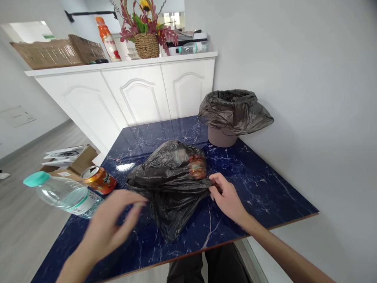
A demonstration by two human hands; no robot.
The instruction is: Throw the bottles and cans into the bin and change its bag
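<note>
Blue with white veins, the surface (259, 184) carries everything close by. Nearest, the left hand (110, 222), blurred, has its fingers loosely curved around nothing, their tips by the left side of the black plastic bag (171, 177); whether they touch it I cannot tell. The right hand (229, 198) pinches the bag's right edge. The bag lies crumpled mid-surface, something orange (197, 167) showing near its right side. Film this thin could tear under a one-sided tug, spilling whatever is inside. The clear bottle (67, 194) and orange can (101, 181) are near the left hand, so a careless sweep might knock them off the left edge. Farther back sits a lined bin (222, 137), then a white cabinet (138, 92).
</note>
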